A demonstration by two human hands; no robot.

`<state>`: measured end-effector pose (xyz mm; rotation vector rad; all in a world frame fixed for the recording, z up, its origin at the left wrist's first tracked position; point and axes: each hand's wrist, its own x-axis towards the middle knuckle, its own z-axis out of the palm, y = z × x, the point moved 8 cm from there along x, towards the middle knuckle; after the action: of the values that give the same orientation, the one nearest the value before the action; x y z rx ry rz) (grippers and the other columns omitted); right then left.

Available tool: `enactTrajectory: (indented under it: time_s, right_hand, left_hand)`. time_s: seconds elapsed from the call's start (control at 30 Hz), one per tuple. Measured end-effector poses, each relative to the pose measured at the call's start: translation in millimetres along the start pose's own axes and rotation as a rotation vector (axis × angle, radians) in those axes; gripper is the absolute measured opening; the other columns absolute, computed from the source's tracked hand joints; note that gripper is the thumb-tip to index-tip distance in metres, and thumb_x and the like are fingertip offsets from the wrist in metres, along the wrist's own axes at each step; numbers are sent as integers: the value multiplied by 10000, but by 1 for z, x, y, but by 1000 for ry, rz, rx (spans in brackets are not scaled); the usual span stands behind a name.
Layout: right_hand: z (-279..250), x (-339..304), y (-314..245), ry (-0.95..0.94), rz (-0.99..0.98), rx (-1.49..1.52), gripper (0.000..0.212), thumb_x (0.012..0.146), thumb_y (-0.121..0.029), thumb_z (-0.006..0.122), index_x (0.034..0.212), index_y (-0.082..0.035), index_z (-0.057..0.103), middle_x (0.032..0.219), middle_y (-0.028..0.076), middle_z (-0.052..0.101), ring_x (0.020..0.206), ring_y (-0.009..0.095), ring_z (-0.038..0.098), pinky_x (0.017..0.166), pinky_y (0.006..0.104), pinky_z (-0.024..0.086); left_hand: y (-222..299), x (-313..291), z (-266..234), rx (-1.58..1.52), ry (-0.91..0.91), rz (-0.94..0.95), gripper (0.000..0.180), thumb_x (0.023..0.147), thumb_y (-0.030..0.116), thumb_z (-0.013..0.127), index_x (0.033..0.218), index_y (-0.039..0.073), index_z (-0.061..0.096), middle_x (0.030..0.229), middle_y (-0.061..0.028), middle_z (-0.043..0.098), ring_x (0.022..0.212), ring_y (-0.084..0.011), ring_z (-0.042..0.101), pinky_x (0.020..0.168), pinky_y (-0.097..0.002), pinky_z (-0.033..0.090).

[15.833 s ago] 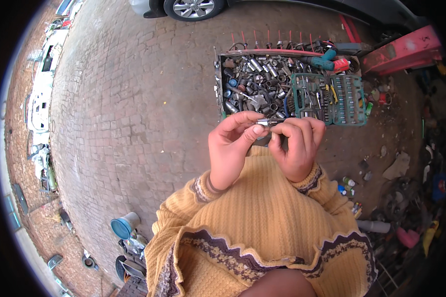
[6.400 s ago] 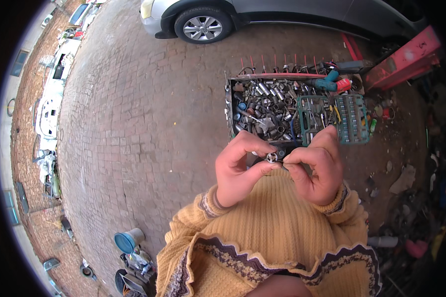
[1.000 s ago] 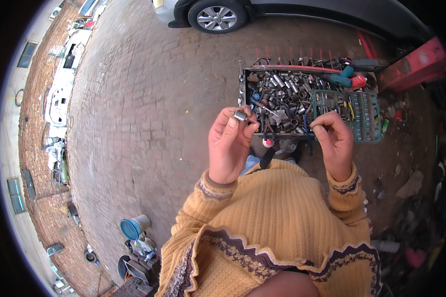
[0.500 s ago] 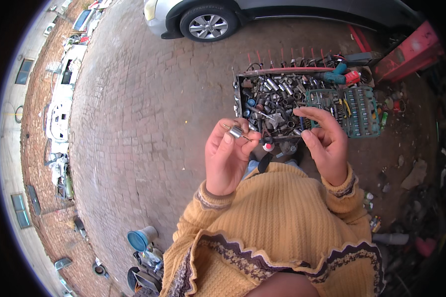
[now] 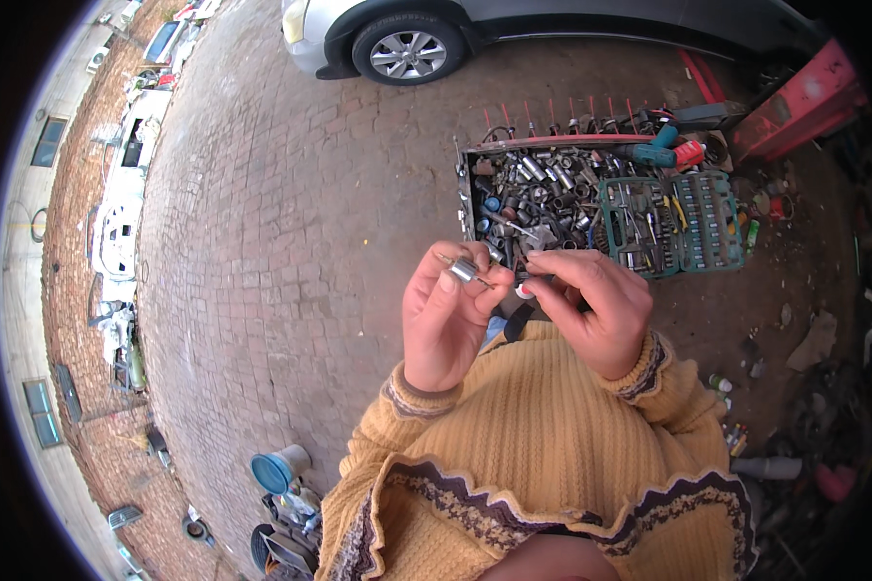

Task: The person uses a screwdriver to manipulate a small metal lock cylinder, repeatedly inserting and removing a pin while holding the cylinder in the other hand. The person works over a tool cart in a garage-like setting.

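Observation:
My left hand pinches a small silver metal cylinder between thumb and fingers, with thin brassy pieces sticking out at either end. Close on its right is my right hand, thumb and forefinger apart and curved towards the cylinder. I make out nothing held in it, though dark parts behind blur the gap. Beyond both hands lies a low tray heaped with metal sockets and loose parts. An unfolded green tool case rests over the tray's right side.
A teal power tool lies at the tray's far right, near a red steel post. A silver car stands beyond. Left of me are a blue-topped bucket and brick paving. Clutter lies at the right.
My right hand has moved left and slightly down, coming close to the left hand. The left hand keeps the cylinder nearly in place.

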<state>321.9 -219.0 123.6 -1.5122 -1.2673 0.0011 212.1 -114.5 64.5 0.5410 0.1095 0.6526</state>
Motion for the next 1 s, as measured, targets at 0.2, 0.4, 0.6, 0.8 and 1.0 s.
enactTrajectory:
  time_s: [0.2,0.4,0.6,0.8,1.0]
  right_hand:
    - [-2,1,-3,62,-99,-11,242,727,14,767,948,-8,671,828,108,675,703,255,662,606,331,530]
    - [-3,2,-5,87,-177,-16,228,707,39,766,909,-4,671,812,102,662,696,252,652,592,325,523]
    - [-3,4,-6,44,-161,-48,232,698,51,754,908,6,667,820,109,660,709,258,652,592,327,522]
    - [-1,5,-4,8,-132,-33,208,705,45,745,892,-3,666,811,108,654,707,268,646,601,341,520]
    - [5,2,14,-73,58,179,164,733,34,740,862,-25,660,788,93,643,710,236,647,618,316,513]
  left_hand:
    - [0,0,-1,11,8,-2,203,1005,165,507,1115,-3,481,1128,-126,506,1091,-260,638,948,-338,553]
    - [-1,3,1,1,-6,-3,203,1004,164,508,1111,-6,481,1116,-129,509,1089,-268,636,941,-341,555]
    - [0,4,3,16,-19,3,221,987,151,542,1113,-14,469,1108,-131,503,1083,-272,626,945,-341,550]
    - [1,3,4,40,-14,6,250,971,135,571,1131,-18,453,1121,-131,490,1089,-269,612,961,-340,538]
    - [0,2,0,52,14,8,221,999,172,525,1102,-20,487,1111,-130,521,1081,-271,635,938,-354,555]
